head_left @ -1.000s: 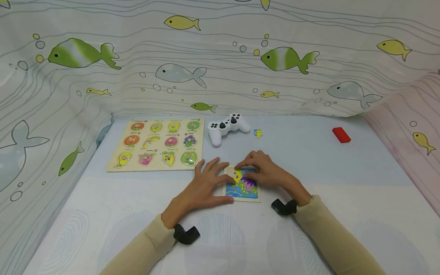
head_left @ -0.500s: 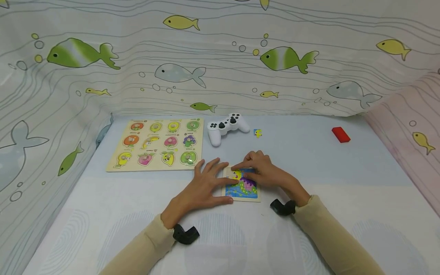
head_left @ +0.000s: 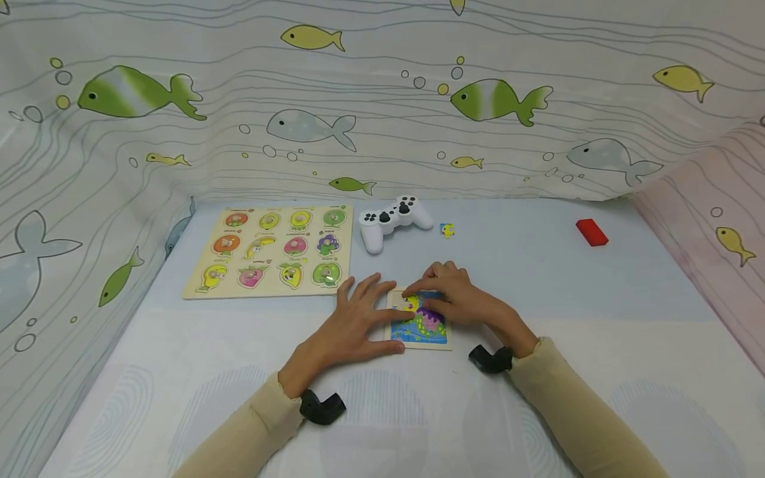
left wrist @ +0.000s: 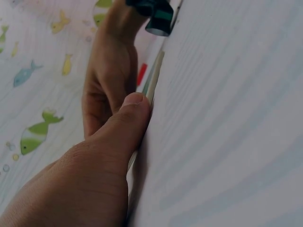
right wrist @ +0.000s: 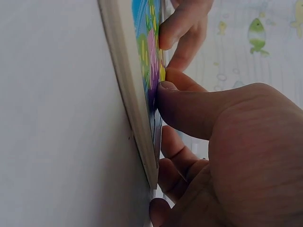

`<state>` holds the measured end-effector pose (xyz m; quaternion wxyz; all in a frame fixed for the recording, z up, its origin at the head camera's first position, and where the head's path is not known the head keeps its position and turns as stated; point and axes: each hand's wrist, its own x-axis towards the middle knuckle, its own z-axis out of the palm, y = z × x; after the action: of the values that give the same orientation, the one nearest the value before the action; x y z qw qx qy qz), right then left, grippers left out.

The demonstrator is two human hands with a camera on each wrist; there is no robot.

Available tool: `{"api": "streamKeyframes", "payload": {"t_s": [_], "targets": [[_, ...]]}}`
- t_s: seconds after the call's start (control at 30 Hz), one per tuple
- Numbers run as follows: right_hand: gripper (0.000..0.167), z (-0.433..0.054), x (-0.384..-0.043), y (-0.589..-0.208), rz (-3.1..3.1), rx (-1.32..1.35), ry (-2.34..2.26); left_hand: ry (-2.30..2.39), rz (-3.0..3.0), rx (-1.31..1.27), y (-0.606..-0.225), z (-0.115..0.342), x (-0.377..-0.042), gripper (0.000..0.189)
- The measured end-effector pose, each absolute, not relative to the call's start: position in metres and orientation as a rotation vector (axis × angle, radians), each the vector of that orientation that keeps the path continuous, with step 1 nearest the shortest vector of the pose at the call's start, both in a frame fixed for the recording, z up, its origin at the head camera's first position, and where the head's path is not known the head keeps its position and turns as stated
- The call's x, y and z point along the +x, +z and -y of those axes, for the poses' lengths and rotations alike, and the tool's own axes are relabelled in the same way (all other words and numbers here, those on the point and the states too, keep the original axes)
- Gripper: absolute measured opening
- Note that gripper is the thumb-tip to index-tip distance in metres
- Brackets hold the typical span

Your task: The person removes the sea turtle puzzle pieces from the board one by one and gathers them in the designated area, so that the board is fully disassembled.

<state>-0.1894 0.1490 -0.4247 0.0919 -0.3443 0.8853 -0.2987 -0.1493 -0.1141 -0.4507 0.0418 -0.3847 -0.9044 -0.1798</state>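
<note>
A small square jigsaw puzzle [head_left: 430, 336] in a pale wooden frame lies on the table, its picture blue with a yellow chick and a purple-edged pink shape. Fingers spread, my left hand [head_left: 358, 325] rests at its left side, the thumb at the near frame edge and the index fingertip on the picture. My right hand [head_left: 454, 297] reaches over the far right part. Its thumb and index fingertip pinch at a yellow puzzle piece [head_left: 412, 303] near the far left corner, partly hidden by the fingers. In the right wrist view, the right thumb [right wrist: 184, 104] touches the picture surface.
A wooden fruit peg board [head_left: 271, 262] lies at the back left. Beside it are a white game controller [head_left: 394, 222] and a loose yellow-and-blue puzzle piece [head_left: 447, 230]. A red block [head_left: 592, 232] sits at the far right. Fish-patterned cloth rises behind and at the sides.
My left index finger has stretched farther right over the picture. My right index fingertip has shifted slightly left along the far edge. The puzzle frame stays in place.
</note>
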Motion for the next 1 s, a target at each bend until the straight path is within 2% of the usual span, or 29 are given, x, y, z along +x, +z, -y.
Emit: {"api": "streamKeyframes", "payload": {"t_s": [0.17, 0.47, 1.0], "targets": [[0.034, -0.1503, -0.1903, -0.4257, -2.612, -1.012, -0.909, -0.561, 2.765, -1.182, -0.4506, 0.1144, -0.149, 0.053], [0.046, -0.1526, -0.1926, -0.4255, -2.578, -1.048, -0.924, -0.555, 2.768, -1.181, -0.4513, 0.1144, -0.1492, 0.053], [0.044, -0.1532, -0.1925, -0.4272, -2.568, -1.038, -1.008, -0.547, 2.794, -1.175, -0.4517, 0.1142, -0.1498, 0.053]]}}
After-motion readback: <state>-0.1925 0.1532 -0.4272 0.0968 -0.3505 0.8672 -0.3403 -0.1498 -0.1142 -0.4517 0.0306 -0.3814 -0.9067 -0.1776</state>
